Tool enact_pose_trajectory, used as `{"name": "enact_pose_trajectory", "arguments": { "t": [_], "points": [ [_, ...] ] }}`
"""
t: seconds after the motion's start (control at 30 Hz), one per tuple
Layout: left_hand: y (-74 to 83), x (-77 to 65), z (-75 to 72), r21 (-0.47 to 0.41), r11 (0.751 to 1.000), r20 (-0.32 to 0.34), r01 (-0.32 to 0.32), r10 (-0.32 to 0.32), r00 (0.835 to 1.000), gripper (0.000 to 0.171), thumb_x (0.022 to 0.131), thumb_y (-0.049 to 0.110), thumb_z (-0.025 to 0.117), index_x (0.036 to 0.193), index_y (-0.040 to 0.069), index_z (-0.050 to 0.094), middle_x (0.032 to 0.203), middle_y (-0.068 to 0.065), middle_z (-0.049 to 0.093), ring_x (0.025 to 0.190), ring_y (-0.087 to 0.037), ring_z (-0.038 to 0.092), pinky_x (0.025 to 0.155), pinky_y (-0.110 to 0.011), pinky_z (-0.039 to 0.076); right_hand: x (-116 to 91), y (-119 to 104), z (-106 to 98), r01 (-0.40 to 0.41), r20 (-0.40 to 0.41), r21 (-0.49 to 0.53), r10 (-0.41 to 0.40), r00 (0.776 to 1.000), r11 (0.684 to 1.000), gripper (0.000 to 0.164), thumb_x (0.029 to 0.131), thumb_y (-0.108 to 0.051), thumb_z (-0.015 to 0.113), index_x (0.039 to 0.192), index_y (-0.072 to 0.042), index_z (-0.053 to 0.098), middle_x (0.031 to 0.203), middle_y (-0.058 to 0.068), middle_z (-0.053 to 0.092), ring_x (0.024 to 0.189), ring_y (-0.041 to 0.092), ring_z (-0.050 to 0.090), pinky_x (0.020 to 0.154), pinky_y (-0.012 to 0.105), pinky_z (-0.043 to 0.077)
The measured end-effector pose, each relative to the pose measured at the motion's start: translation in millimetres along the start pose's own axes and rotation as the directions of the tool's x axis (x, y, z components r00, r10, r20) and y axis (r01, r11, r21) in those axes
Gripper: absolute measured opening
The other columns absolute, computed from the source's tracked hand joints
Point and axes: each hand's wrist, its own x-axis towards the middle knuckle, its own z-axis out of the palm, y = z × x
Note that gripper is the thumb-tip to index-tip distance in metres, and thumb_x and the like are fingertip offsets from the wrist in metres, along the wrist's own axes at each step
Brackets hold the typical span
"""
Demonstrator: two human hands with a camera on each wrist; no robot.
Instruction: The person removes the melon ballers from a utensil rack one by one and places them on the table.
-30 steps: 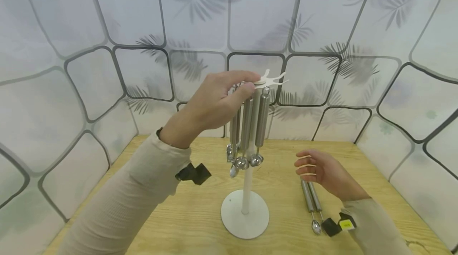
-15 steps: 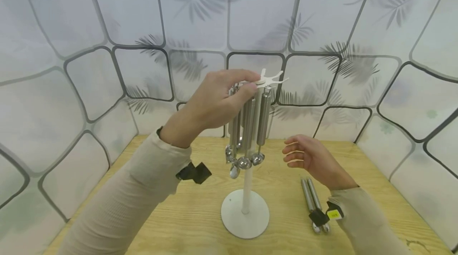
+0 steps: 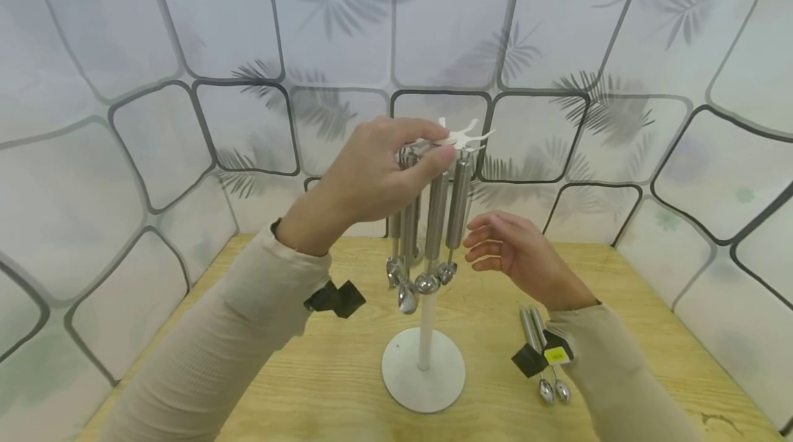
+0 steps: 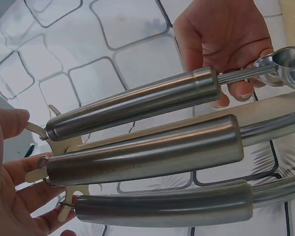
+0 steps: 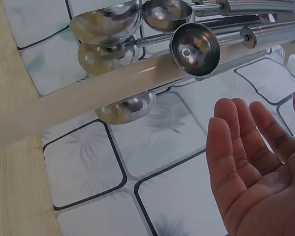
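A white utensil stand rises from a round base. Steel scoops with tube-shaped handles hang from its hooked top, their bowls downward. My left hand holds that top between thumb and index finger; in the left wrist view, the thumb lies against one hook arm and the other fingers are behind. Three handles cross that view. My right hand, fingers loosely bent and holding nothing, is just right of the hanging scoops. In the right wrist view, its palm shows below a round scoop bowl.
Two more steel utensils with small oval bowls lie side by side on the wooden table, right of the stand's base and partly covered by the right wrist's black tracker. Patterned cloth walls enclose the back and sides.
My right hand has moved up and left, from over the two lying utensils to beside the hanging scoops. The stand's top has turned a little under my left hand, swinging the scoops round.
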Motion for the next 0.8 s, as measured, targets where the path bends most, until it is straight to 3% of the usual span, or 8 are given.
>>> {"name": "enact_pose_trajectory", "arguments": {
  "t": [0.37, 0.5, 0.67, 0.8],
  "points": [
    [1.3, 3.2, 2.3, 0.024, 0.999, -0.024, -0.035, 0.036, 0.999, 0.033, 0.092, 0.028, 0.065, 0.110, 0.001, 0.070, 0.114, -0.008, 0.069, 0.112, -0.020, 0.060, 0.100, -0.030, 0.040, 13, -3, 12, 0.035, 0.026, -0.054, -0.033, 0.999, 0.998, 0.027, 0.106, -0.024, 0.042, 0.112, -0.013, 0.066, 0.098, 0.003, 0.068, 0.089, 0.018, 0.067, 0.081, 0.035, 0.056],
    [2.8, 4.5, 2.6, 0.027, 0.999, -0.025, -0.034, 0.035, 0.999, 0.032, 0.093, 0.028, 0.064, 0.110, 0.001, 0.071, 0.113, -0.008, 0.070, 0.111, -0.020, 0.061, 0.099, -0.030, 0.041, 14, -3, 13, 0.059, 0.043, -0.127, -0.054, 0.998, 0.990, 0.023, 0.104, -0.021, 0.045, 0.115, -0.015, 0.064, 0.099, 0.003, 0.069, 0.091, 0.017, 0.067, 0.082, 0.034, 0.055],
    [3.4, 5.3, 3.2, 0.029, 0.999, -0.021, -0.023, 0.024, 0.999, 0.033, 0.093, 0.029, 0.064, 0.110, 0.002, 0.071, 0.113, -0.007, 0.070, 0.112, -0.019, 0.060, 0.099, -0.029, 0.041, 14, -5, 17, 0.042, -0.013, -0.337, -0.049, 0.999, 0.941, 0.018, 0.100, -0.015, 0.056, 0.116, -0.016, 0.062, 0.105, 0.005, 0.069, 0.092, 0.020, 0.067, 0.083, 0.038, 0.055],
    [3.3, 5.0, 3.4, 0.040, 0.999, -0.016, -0.017, 0.018, 1.000, 0.034, 0.093, 0.029, 0.064, 0.112, 0.002, 0.070, 0.115, -0.007, 0.069, 0.114, -0.019, 0.059, 0.101, -0.029, 0.040, 13, -9, 21, 0.019, -0.046, -0.406, -0.041, 0.998, 0.914, 0.018, 0.097, -0.013, 0.060, 0.115, -0.015, 0.062, 0.105, 0.006, 0.068, 0.090, 0.022, 0.067, 0.081, 0.039, 0.056]
  ]
}}
